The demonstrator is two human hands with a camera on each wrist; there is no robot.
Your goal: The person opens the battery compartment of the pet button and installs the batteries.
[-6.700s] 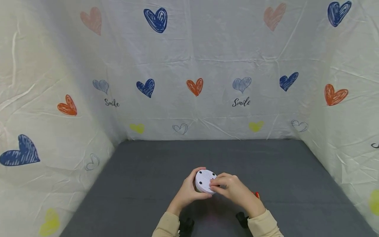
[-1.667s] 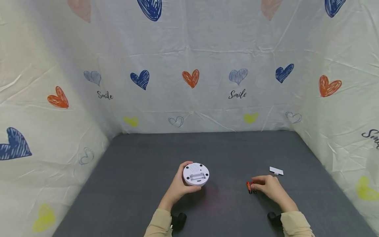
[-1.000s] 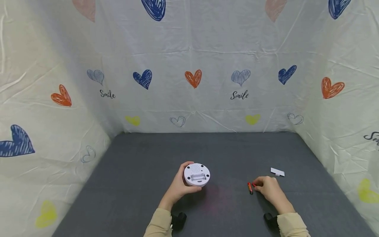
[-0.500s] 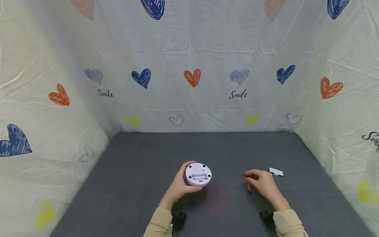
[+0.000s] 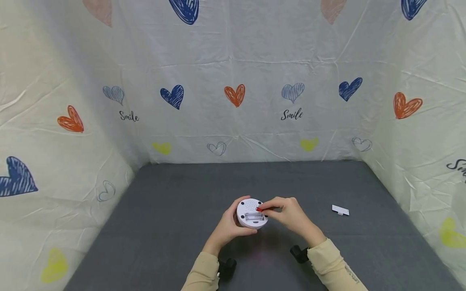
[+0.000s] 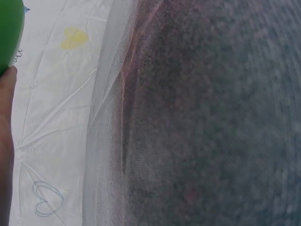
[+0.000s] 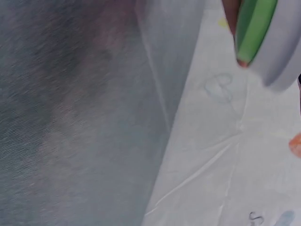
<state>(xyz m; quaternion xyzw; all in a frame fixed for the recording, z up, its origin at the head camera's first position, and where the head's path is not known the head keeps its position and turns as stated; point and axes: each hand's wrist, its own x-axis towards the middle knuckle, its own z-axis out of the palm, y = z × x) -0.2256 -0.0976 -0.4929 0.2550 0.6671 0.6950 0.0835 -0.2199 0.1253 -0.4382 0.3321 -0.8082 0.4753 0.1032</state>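
Backdrop: pale curtain with heart prints (image 5: 204, 60), behind and at both sides.
Table: dark grey top (image 5: 182, 214); everything sits on or above it.
Left hand: (image 5: 228, 225) grips round device by its side, fingers far side, thumb near side.
Right hand: (image 5: 294, 216) thumb and fingers pinch the red piece, over the device face.
Round device: (image 5: 242, 223) held up centre, between the hands; grille-and-feet face turned up toward head view, tilted; green-and-white side shows in right wrist view.
White cover: (image 5: 339, 209) on table, well right of hands; long axis left-right, right end nearer; tab on near edge.
Compartment: (image 5: 253, 216) in device face, uncovered, looks unfilled; long axis roughly left-right.
Red piece: (image 5: 259, 209) probably a battery, just above compartment; exposed end points left, long axis seems roughly left-right; count and polarity can't tell.
Tip: hold device steady, check polarity, load spring end first, then press flat.
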